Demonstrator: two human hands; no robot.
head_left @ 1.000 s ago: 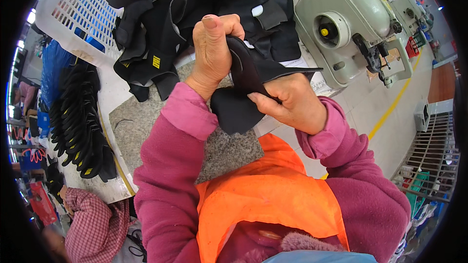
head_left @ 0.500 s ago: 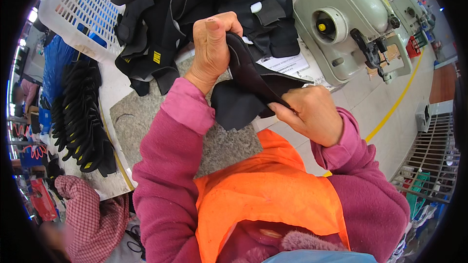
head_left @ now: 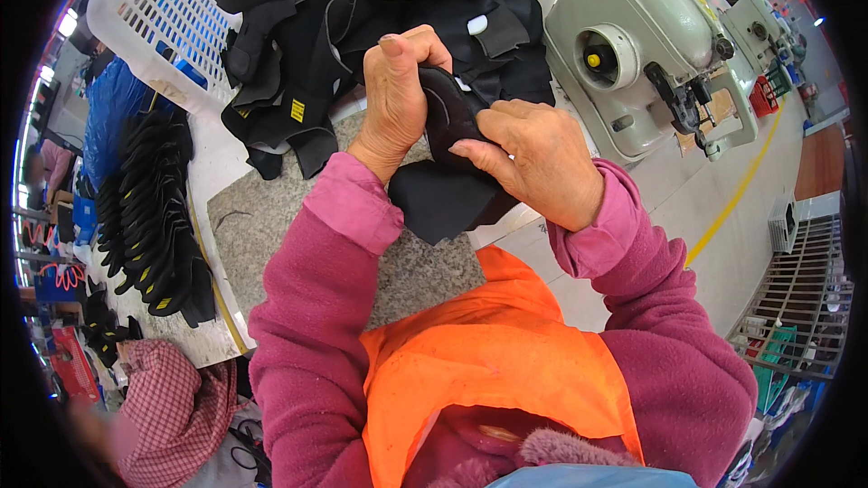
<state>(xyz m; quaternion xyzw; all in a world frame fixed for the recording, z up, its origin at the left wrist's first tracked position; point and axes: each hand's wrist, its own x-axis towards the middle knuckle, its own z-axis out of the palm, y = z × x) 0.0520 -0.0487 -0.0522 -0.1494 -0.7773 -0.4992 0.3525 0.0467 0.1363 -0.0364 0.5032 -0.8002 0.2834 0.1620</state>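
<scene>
Left hand (head_left: 400, 95) and right hand (head_left: 541, 161), fingers clamped on a curved black fabric piece (head_left: 443, 201) above a speckled grey mat's (head_left: 271, 239) right side, apparently work its edge; the next move likely needs steady opposing grips.

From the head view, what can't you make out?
Head view:
Left hand: most fingertips, hidden behind the black piece.
Black piece: the part covered by the right hand.
White basket: far end, cut off by the top edge.
Yellow marks on the black stack: too small to read.
</scene>
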